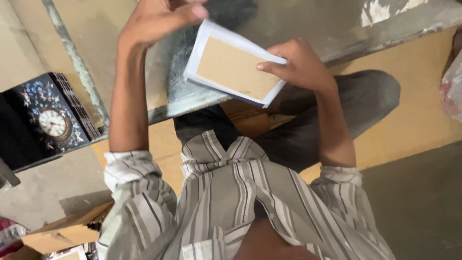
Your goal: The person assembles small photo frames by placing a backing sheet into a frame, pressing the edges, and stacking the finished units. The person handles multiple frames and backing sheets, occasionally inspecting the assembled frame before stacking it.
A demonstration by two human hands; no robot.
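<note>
- Up top, the left hand's (159, 17) thumb and fingers are closed on the upper corner of the stack (231, 67). The hand is a little blurred, so I cannot tell how many sheets are in the pinch.
- The right hand (298, 62) grips the stack's right edge, with the thumb lying flat across the brown face and the other fingers curled behind it.
- The stack is a thin bundle of white-edged rectangular sheets, and the top one shows a brown board face. It is held tilted between both hands, in the air above the lap and in front of a grey ledge (337, 29).
- Both forearms are bare up to rolled sleeves of a striped shirt (226, 192), which fills the lower middle of the view.
- Dark trousers (365, 96) lie below the right hand, with one knee bent out to the right over a yellow floor (414, 120).
- To the left, well apart from the hands, a black box (53, 123) with a clock face and pale flowers printed on it sits beside a worn metal bar (77, 62).
- Cardboard (62, 233) lies at the bottom left corner.
- A plastic bag (452, 86) shows at the right edge.
</note>
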